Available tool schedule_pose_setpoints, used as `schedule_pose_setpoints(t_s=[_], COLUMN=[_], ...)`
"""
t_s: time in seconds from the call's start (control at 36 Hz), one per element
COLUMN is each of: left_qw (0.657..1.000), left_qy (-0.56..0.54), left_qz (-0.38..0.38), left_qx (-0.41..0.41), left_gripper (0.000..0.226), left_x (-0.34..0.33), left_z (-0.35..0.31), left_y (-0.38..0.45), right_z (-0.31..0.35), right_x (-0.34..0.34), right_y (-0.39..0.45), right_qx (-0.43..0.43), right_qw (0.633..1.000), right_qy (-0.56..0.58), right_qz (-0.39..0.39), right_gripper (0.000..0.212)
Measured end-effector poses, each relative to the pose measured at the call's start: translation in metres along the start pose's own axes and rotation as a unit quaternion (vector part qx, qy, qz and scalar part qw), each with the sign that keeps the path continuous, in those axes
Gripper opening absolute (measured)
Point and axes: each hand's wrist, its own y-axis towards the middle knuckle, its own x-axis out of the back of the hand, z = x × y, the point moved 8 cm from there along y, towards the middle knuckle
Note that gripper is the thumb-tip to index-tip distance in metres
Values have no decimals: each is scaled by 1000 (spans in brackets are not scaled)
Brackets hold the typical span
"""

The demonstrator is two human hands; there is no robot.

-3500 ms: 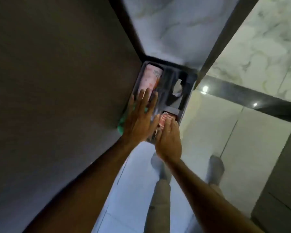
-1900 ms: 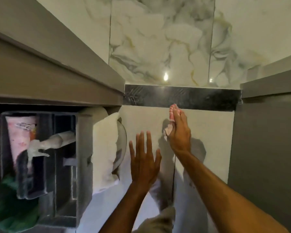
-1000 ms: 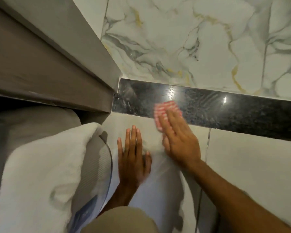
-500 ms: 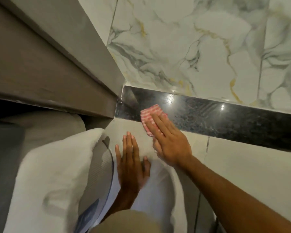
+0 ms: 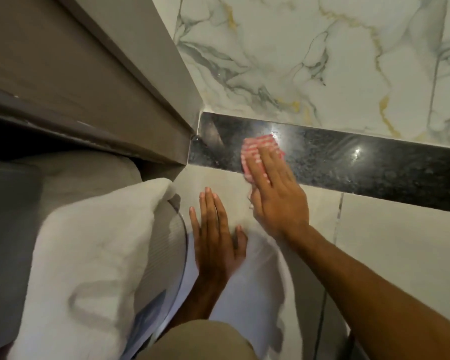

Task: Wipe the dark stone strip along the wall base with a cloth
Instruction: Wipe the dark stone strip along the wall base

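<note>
A glossy dark stone strip point(image 5: 361, 165) runs along the base of the marble wall, from the cabinet corner off to the right. My right hand point(image 5: 276, 193) lies flat with straight fingers and presses a red and white checked cloth point(image 5: 255, 149) against the strip near its left end. The cloth shows above and left of my fingers; the rest is under the hand. My left hand point(image 5: 216, 237) rests flat on the pale floor tile below, fingers apart, holding nothing.
A grey-brown cabinet point(image 5: 89, 81) juts out at the left, ending at the strip's left end. A white towel point(image 5: 89, 255) lies over a round grey object point(image 5: 166, 242) at lower left. My knee point(image 5: 200, 341) is at the bottom edge. Pale floor tiles point(image 5: 400, 242) spread to the right.
My right hand and the cloth have slid right along the strip, away from the cabinet corner. The left hand stays planted on the floor. Earlier I turned from the drawer and crouched down.
</note>
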Motion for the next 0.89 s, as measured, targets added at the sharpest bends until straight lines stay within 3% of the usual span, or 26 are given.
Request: schedule_pose_setpoints(t_s=[0.08,0.14,0.22,0.28,0.39,0.44,0.58,0.64,0.69,0.81,0.89], left_qw=[1000,1000,999,997,998,997,998,998,998,998,998], left_qy=[-2,-10,-32,-45,-41,-55,-52,-43,-44,-34,-33], left_qz=[-9,-17,-44,-60,-48,-46,-37,-35,-36,-45,-46], left_qx=[-7,-7,-5,-12,-10,-8,-8,-15,-18,-13,-21], left_gripper=[81,80,74,69,71,71,75,76,77,70,67], left_x=[1,1,5,8,14,15,8,3,-1,1,6], left_z=[-2,-2,-2,-2,-5,-4,-2,-2,-1,1,1], left_y=[2,3,1,-1,-1,-1,0,0,-1,-3,-3], right_z=[-1,17,65,83,59,35,-3,9,32,55,23], right_x=[5,-1,-20,-32,-29,-18,8,4,-6,-20,-11], right_y=[33,60,79,68,39,28,56,76,89,57,0], right_qx=[-126,-139,21,148,250,228,-32,-71,-30,136,127], right_qw=[992,989,999,987,961,967,999,997,999,989,992], right_qy=[11,25,21,7,-53,-57,-1,-1,4,-10,0], right_qz=[-29,-31,12,62,102,100,8,5,25,60,20], right_gripper=[71,74,74,71,67,68,73,74,73,71,71])
